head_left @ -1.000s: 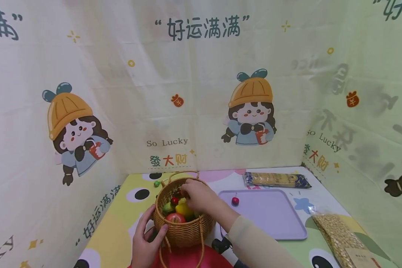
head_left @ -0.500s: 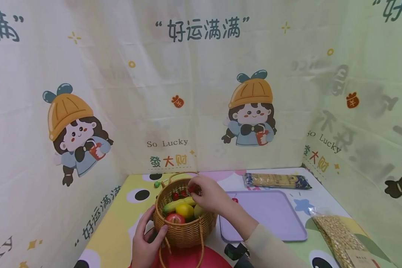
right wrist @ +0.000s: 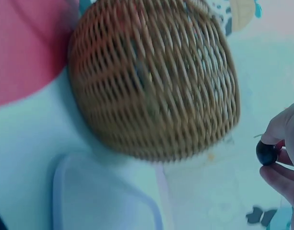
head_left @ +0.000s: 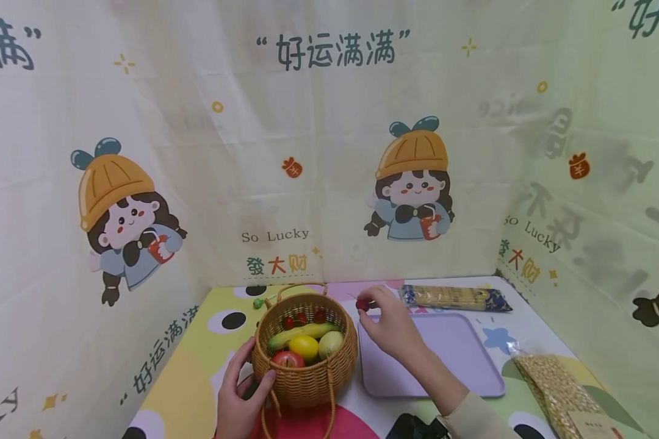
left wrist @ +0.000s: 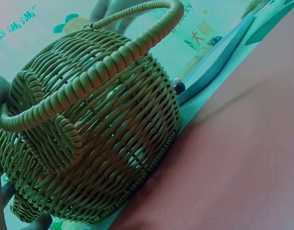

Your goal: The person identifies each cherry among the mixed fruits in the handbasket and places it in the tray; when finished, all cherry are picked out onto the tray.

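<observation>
My right hand [head_left: 391, 324] pinches a dark red cherry [head_left: 362, 304] by thumb and fingertips, above the lilac tray's [head_left: 434, 360] left edge. In the right wrist view the cherry [right wrist: 266, 152] looks almost black, its thin stem showing. My left hand [head_left: 241, 381] holds the near left side of a wicker basket [head_left: 307, 387], thumb below the rim. Inside lie a red apple [head_left: 288, 359], a lemon [head_left: 304, 347], a pale green round fruit [head_left: 331, 344], a long yellow-green fruit [head_left: 302, 335] and several cherries [head_left: 320, 316]. The left wrist view shows the basket's woven side [left wrist: 123, 129] and looped handle.
A packet of noodles [head_left: 456, 297] lies behind the tray. At the right is a bag of pale grains [head_left: 562, 390]. A small green item [head_left: 259, 303] sits behind the basket's left. Printed curtains [head_left: 329, 152] enclose the patterned table.
My right hand has come out of the basket with a cherry and moved right, over the tray's left edge. The cherry lying on the tray is now hidden in the head view. My left hand stays.
</observation>
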Tool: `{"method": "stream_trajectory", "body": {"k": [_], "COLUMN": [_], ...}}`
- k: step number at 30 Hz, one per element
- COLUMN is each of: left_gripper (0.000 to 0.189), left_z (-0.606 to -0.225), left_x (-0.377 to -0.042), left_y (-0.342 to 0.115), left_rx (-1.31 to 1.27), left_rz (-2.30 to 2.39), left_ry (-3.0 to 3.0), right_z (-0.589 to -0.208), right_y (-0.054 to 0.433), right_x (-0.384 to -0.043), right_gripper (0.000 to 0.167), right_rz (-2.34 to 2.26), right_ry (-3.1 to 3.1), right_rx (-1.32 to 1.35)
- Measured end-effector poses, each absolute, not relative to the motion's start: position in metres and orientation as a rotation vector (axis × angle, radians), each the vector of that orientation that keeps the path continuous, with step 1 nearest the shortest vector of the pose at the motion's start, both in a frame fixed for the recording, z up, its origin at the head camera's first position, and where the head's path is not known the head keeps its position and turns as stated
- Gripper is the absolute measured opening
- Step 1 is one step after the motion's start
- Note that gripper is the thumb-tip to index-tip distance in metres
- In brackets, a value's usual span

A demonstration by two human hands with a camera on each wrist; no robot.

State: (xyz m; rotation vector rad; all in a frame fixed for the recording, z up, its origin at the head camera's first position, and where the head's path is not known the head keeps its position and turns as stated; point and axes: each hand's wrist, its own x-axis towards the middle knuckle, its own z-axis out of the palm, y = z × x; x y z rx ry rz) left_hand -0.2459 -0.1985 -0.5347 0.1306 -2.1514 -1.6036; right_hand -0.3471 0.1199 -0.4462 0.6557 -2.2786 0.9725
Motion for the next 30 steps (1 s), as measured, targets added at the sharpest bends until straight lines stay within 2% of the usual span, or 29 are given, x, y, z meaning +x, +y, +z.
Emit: {"method": "stream_trajectory", "body": {"k": [7, 18, 30], "left_gripper": [0.072, 0.072, 0.072], "left_z": [-0.535, -0.536, -0.534], "left_x": [-0.247, -0.246, -0.246], "left_y": [-0.199, -0.196, -0.198], "left_rx": [0.128, 0.122, 0.139], "left_rz": [-1.615, -1.638, -1.617], "left_ry": [-2.144, -2.148, -2.158], "right_z": [-0.467, -0.522, -0.536], "right_y": [0.152, 0.204, 0.229], "right_x": [-0.363, -0.379, -0.380], "right_gripper": [0.024, 0.020, 0.020], "right_rz": [1.011, 1.021, 0.928], "right_ry": [-2.321, -2.571, -2.620], "right_rx": [0.530, 0.310, 0.221]}}
